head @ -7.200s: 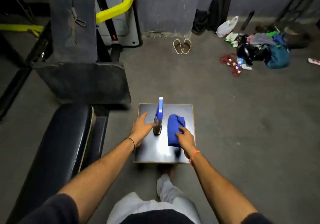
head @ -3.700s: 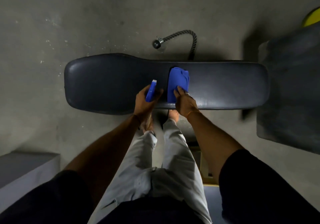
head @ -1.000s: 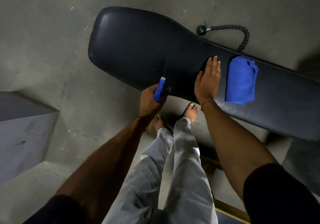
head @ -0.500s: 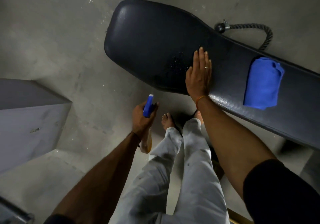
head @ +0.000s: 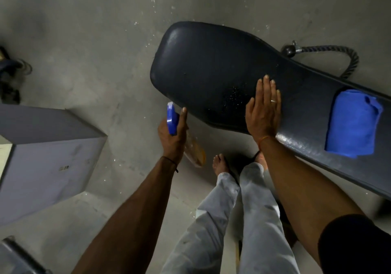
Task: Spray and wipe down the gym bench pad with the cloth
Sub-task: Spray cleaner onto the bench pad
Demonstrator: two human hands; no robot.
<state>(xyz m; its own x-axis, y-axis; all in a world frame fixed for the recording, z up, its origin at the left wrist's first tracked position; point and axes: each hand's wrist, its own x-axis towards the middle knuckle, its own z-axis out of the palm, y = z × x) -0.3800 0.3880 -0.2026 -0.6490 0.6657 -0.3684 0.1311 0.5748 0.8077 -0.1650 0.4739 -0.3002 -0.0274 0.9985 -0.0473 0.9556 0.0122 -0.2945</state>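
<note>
Left grip [head: 172,138] is clasping spray bottle [head: 171,119] just off bench pad [head: 211,66], right grip [head: 263,112] lying open on it; any squirt going wide is risking wetting floor [head: 84,40]

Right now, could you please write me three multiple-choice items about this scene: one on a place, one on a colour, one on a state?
1. Where does the cloth lie?
A. In a bucket
B. On the bench pad, to the right of the right hand
C. On a shelf

2. What colour is the top of the spray bottle that the left hand grips?
A. Red
B. Yellow
C. Blue

3. How is the right hand?
A. Flat on the pad, fingers straight
B. Gripping the cloth
C. Curled into a fist

Answers:
1 B, since the folded cloth rests on the pad, apart from the hand.
2 C, since the nozzle head above the fingers is blue.
3 A, since the palm lies on the pad and holds nothing.
</note>
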